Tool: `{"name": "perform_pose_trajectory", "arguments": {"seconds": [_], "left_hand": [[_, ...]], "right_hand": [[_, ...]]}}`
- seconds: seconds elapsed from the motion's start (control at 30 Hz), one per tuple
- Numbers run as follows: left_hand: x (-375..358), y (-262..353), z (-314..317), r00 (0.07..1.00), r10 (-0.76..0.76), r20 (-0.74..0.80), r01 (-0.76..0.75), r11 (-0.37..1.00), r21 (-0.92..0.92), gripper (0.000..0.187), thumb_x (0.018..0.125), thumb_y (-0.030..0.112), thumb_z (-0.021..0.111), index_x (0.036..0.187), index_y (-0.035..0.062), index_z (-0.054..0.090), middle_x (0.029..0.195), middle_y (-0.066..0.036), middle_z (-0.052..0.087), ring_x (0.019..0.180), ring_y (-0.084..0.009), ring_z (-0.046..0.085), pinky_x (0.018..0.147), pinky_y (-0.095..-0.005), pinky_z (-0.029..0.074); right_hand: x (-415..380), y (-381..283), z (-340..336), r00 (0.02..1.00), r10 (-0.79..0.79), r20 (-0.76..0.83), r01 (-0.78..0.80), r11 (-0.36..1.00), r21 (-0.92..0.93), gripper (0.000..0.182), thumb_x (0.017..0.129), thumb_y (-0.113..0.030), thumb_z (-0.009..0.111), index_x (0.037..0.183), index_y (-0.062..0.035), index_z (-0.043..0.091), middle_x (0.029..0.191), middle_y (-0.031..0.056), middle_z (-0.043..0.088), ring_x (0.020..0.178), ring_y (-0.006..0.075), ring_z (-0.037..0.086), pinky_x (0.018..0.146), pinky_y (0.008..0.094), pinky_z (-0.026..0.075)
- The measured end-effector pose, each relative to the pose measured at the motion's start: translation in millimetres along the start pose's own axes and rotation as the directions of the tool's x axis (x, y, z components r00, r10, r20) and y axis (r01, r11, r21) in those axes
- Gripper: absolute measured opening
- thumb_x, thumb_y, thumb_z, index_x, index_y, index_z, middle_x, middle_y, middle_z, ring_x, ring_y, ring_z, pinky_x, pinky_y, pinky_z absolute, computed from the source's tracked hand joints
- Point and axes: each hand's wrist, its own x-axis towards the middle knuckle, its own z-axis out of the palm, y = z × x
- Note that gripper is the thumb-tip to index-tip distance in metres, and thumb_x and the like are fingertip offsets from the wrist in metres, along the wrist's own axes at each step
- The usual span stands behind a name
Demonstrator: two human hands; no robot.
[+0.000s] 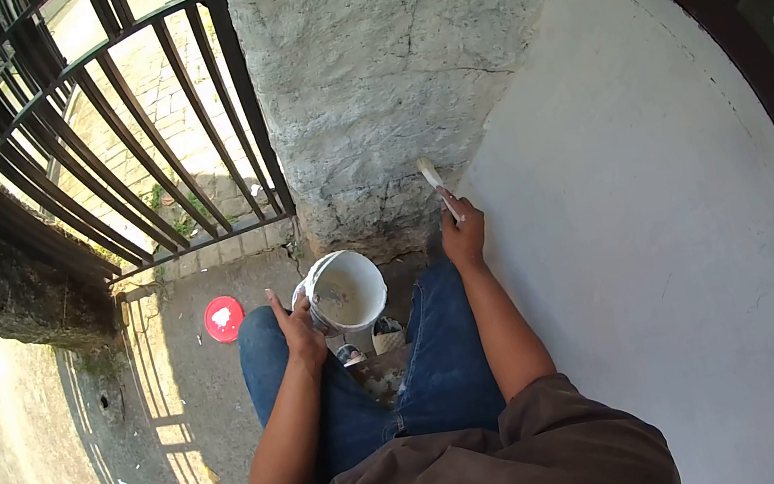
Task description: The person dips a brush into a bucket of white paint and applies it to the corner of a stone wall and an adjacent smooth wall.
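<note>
My right hand [464, 230] is closed round the handle of a paintbrush [431, 174], whose pale bristles are against or very near the rough wall [380, 132], low down. In my left hand [298, 329] is a white paint bucket [366, 268], gripped at its left side between my knees and tilted so its inside shows. A pale coating and some greyish contents show inside the bucket. Part of my left hand's grip is hidden behind the bucket's side. Whitish paint covers much of the wall, while its bottom edge is darker and cracked.
A red lid [224, 319] with a white blob lies on the concrete floor to the left. Beyond it stands a dark metal gate [156, 126]. A smooth pale wall [644, 201] rises close on my right. My feet are below the bucket.
</note>
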Motion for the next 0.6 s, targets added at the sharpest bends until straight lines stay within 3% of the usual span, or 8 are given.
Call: {"name": "perform_pose_trajectory", "arguments": {"seconds": [0.03, 0.17, 0.23, 0.27, 0.33, 0.47, 0.53, 0.6], "left_hand": [[-1, 0, 1, 1.000, 0.001, -0.012, -0.001, 1.000, -0.003, 0.117, 0.091, 0.093, 0.021, 0.162, 0.0003, 0.035, 0.162, -0.010, 0.046, 0.154, -0.0305, 0.029, 0.119, -0.0696, -0.006], [-7, 5, 7, 1.000, -0.005, -0.027, 0.005, 1.000, 0.007, 0.117, 0.091, 0.092, 0.022, 0.161, 0.0000, 0.035, 0.161, -0.010, 0.047, 0.153, -0.0308, 0.031, 0.119, -0.0695, -0.004], [-7, 4, 8, 1.000, 0.019, -0.025, -0.019, 1.000, -0.010, 0.116, 0.091, 0.092, 0.023, 0.161, 0.0000, 0.035, 0.161, -0.010, 0.047, 0.152, -0.0314, 0.033, 0.120, -0.0695, -0.001], [-7, 3, 8, 1.000, 0.016, -0.023, -0.016, 1.000, -0.008, 0.116, 0.091, 0.092, 0.023, 0.161, 0.0000, 0.035, 0.161, -0.010, 0.047, 0.152, -0.0314, 0.033, 0.120, -0.0695, -0.001], [-6, 3, 6, 1.000, 0.017, -0.025, -0.017, 1.000, 0.001, 0.114, 0.093, 0.090, 0.024, 0.161, -0.0001, 0.036, 0.160, -0.011, 0.047, 0.150, -0.0316, 0.034, 0.120, -0.0696, 0.003], [-5, 4, 3, 1.000, 0.008, 0.009, -0.008, 1.000, -0.025, 0.114, 0.093, 0.090, 0.024, 0.162, 0.0001, 0.034, 0.159, -0.010, 0.049, 0.150, -0.0310, 0.034, 0.120, -0.0696, 0.004], [-6, 4, 3, 1.000, 0.000, -0.003, 0.000, 1.000, -0.009, 0.114, 0.092, 0.091, 0.024, 0.162, 0.0001, 0.034, 0.156, -0.009, 0.052, 0.149, -0.0309, 0.037, 0.120, -0.0697, 0.004], [-5, 1, 2, 1.000, 0.007, -0.020, -0.007, 1.000, -0.002, 0.116, 0.091, 0.091, 0.024, 0.162, 0.0002, 0.034, 0.156, -0.009, 0.053, 0.148, -0.0312, 0.039, 0.119, -0.0697, 0.004]], "right_hand": [[0, -2, 0, 0.995, -0.097, 0.014, 0.097, 0.995, -0.025, 0.036, 0.098, -0.002, 0.061, 0.130, -0.0109, 0.074, 0.093, 0.0170, 0.070, 0.081, 0.0326, 0.068, 0.075, 0.0388, 0.052], [0, -10, -6, 0.984, -0.170, -0.054, 0.163, 0.981, -0.104, 0.038, 0.095, -0.004, 0.063, 0.129, -0.0147, 0.075, 0.093, 0.0133, 0.070, 0.085, 0.0314, 0.068, 0.077, 0.0449, 0.051], [0, 1, -4, 0.982, 0.188, -0.016, -0.186, 0.978, 0.098, 0.037, 0.096, -0.006, 0.063, 0.129, -0.0160, 0.075, 0.094, 0.0132, 0.071, 0.090, 0.0311, 0.069, 0.081, 0.0459, 0.051], [0, 20, 2, 0.981, 0.191, -0.018, -0.188, 0.977, 0.096, 0.037, 0.096, -0.006, 0.063, 0.129, -0.0160, 0.075, 0.094, 0.0132, 0.071, 0.090, 0.0311, 0.069, 0.081, 0.0459, 0.051], [-1, 60, 18, 0.945, 0.282, -0.168, -0.263, 0.957, 0.123, 0.039, 0.095, -0.006, 0.063, 0.130, -0.0170, 0.075, 0.096, 0.0134, 0.072, 0.091, 0.0321, 0.070, 0.082, 0.0450, 0.052], [-2, 51, 18, 0.956, 0.265, -0.124, -0.264, 0.964, 0.024, 0.041, 0.094, -0.003, 0.063, 0.130, -0.0169, 0.075, 0.097, 0.0138, 0.073, 0.093, 0.0329, 0.070, 0.083, 0.0433, 0.052], [1, 13, 3, 0.981, 0.191, -0.039, -0.188, 0.979, 0.076, 0.039, 0.094, -0.005, 0.063, 0.130, -0.0165, 0.075, 0.095, 0.0124, 0.073, 0.089, 0.0333, 0.070, 0.082, 0.0432, 0.053], [0, 7, 3, 0.993, 0.114, -0.010, -0.113, 0.993, 0.016, 0.039, 0.094, -0.006, 0.064, 0.129, -0.0171, 0.076, 0.093, 0.0119, 0.073, 0.086, 0.0332, 0.070, 0.081, 0.0433, 0.053]]}}
